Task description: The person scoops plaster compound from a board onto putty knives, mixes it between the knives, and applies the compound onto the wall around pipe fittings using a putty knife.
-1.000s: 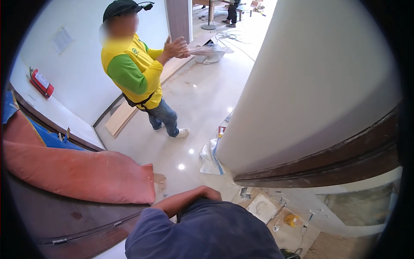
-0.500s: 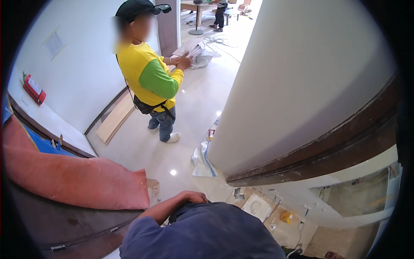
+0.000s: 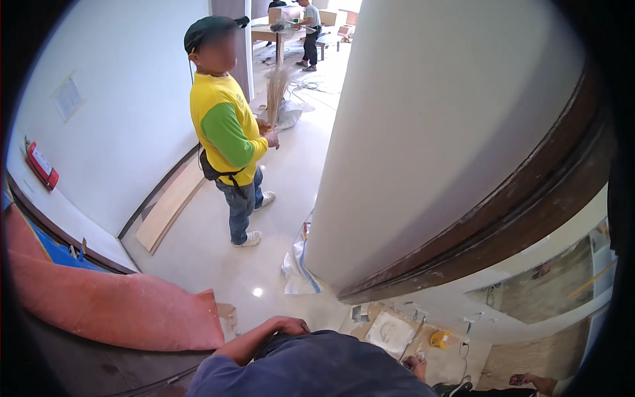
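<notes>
My left hand (image 3: 292,325) rests curled at my waist against dark clothing (image 3: 331,360); what, if anything, it holds is hidden. My right hand (image 3: 415,365) shows partly past the right side of my torso, fingers bent near a small pale item that I cannot make out. Below and beyond it, a board (image 3: 430,317) bears a white powdery square tray (image 3: 391,329) and a yellow bucket (image 3: 438,339). At the lower right edge, another person's hand (image 3: 537,382) holds a small dark-and-red object (image 3: 518,380).
A co-worker (image 3: 225,132) in yellow and green holds thin bristles (image 3: 276,96). Around are a white column (image 3: 423,132), sack (image 3: 297,274), plank (image 3: 169,205), pink sheet (image 3: 112,304), extinguisher (image 3: 42,165), and more workers (image 3: 311,40) at a far table (image 3: 264,34).
The co-worker has turned and now holds the bristle bundle upright. My view has shifted, and my right hand has appeared. Another person's hand has come into the lower right.
</notes>
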The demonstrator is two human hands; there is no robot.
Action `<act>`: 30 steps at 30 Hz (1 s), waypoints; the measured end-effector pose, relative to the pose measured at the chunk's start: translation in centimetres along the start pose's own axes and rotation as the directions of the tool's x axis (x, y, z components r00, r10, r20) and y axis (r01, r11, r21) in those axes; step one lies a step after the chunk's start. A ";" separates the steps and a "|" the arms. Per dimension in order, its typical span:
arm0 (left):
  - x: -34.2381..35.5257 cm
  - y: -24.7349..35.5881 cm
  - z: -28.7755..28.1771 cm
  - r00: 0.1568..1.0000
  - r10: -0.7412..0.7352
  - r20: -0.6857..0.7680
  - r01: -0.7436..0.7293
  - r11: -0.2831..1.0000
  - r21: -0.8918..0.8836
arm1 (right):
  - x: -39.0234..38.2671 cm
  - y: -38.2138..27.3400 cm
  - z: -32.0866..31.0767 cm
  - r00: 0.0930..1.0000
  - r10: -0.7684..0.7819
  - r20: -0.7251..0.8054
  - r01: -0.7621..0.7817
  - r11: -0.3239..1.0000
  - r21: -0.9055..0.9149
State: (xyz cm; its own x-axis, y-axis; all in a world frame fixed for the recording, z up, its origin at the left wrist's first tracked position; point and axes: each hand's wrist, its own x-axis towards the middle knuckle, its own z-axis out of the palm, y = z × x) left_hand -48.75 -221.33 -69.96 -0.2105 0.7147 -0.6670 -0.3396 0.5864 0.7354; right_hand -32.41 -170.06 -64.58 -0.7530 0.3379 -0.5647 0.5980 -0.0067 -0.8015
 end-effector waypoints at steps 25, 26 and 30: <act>5.9 -2.7 -1.3 1.000 -0.028 -0.002 0.025 0.856 0.516 | 3.5 7.1 12.7 0.879 -0.008 0.476 0.322 0.747 -0.582; 6.1 -2.5 -1.6 0.999 -0.045 -0.029 0.053 0.887 0.459 | 3.0 7.9 12.6 0.894 0.003 0.449 0.286 0.766 -0.576; 7.0 -2.0 1.6 0.991 -0.058 -0.117 0.106 0.883 0.457 | 1.8 14.4 12.4 0.907 -0.140 0.398 0.366 0.731 -0.576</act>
State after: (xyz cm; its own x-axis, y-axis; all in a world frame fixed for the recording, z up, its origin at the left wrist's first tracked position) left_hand -48.01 -216.92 -75.91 -0.2968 0.6299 -0.7177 0.0970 0.7676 0.6336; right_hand -28.60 -181.20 -79.57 -0.8755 -0.0674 -0.4784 0.3201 0.6609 -0.6788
